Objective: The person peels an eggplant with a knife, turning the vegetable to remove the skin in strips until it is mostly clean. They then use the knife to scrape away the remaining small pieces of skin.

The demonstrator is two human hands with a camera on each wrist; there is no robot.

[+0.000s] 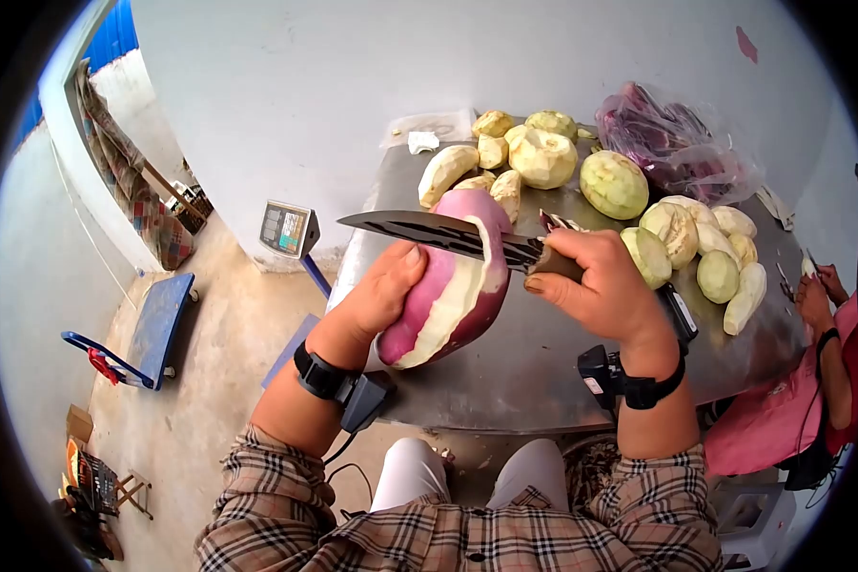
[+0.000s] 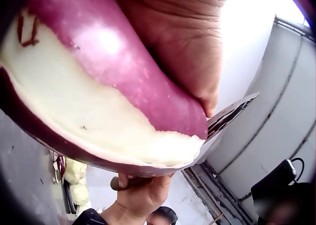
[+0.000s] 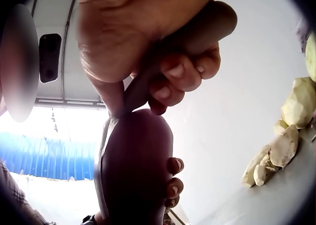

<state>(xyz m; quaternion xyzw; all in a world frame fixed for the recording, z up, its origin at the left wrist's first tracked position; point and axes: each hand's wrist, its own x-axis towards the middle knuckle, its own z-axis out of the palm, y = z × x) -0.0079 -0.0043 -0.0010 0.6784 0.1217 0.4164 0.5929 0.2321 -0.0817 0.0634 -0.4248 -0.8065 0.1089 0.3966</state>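
Note:
A large purple eggplant [image 1: 453, 300] is held up over the metal table, a long pale strip of flesh bared along its side. My left hand [image 1: 379, 291] grips it from the left, with the thumb near its upper end; in the right wrist view, fingertips [image 3: 175, 188] curl around its far side. In my right hand [image 1: 605, 286] is a knife [image 1: 415, 229], its dark handle [image 3: 202, 30] wrapped by the fingers. The blade lies across the eggplant's upper part, pointing left, at the top of the bared strip.
Several peeled eggplants [image 1: 543, 157] lie on the metal table [image 1: 534, 381], toward the back and right. Behind them sits a plastic bag [image 1: 672, 143] of purple eggplants. At right, another person's hands [image 1: 815, 300] work at the table edge. A scale [image 1: 288, 229] and blue trolley [image 1: 157, 329] stand left.

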